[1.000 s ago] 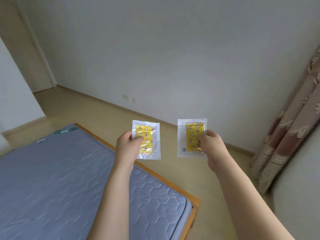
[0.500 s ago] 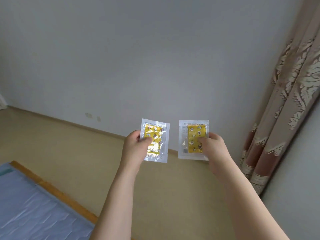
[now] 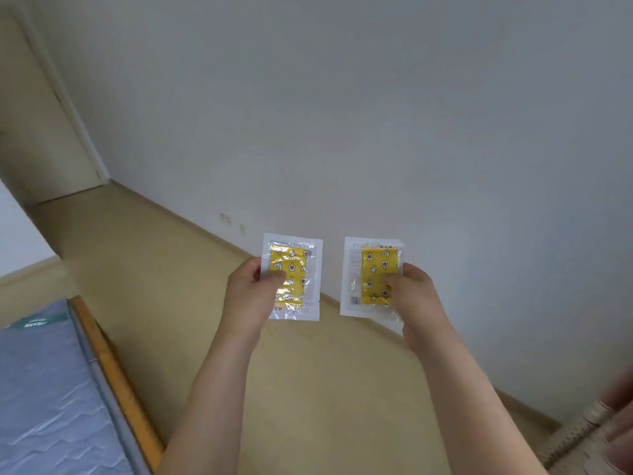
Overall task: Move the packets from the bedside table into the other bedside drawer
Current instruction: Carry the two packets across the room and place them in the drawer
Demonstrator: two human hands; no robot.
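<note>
- The left hand [image 3: 251, 296] pinches a clear plastic packet with a yellow star-printed insert [image 3: 293, 276], thumb on its face and fingers behind; the grip looks the same as it did a second ago.
- The right hand [image 3: 412, 296] likewise holds the second clear packet with a yellow patterned insert and a printed label strip [image 3: 371, 276], thumb pressed on the yellow part. Both packets are held upright in front of the person, side by side and apart, over the pale wooden floor [image 3: 171, 286].
- What has changed is the view: half a second ago it faced the patterned curtain, with only a corner of the bed showing. Now it has swung back left, so the grey quilted mattress [image 3: 44, 389] with its orange wooden frame edge [image 3: 113, 371] fills the lower left, and the curtain [image 3: 613, 416] is only a blurred sliver at the lower right.
- The pale doorway [image 3: 37, 132] is back in view at the upper left.
- For the task, this reads as carrying: the packets are off the first bedside table and in transit. No bedside table or drawer is visible, so I cannot tell how close the destination is.
</note>
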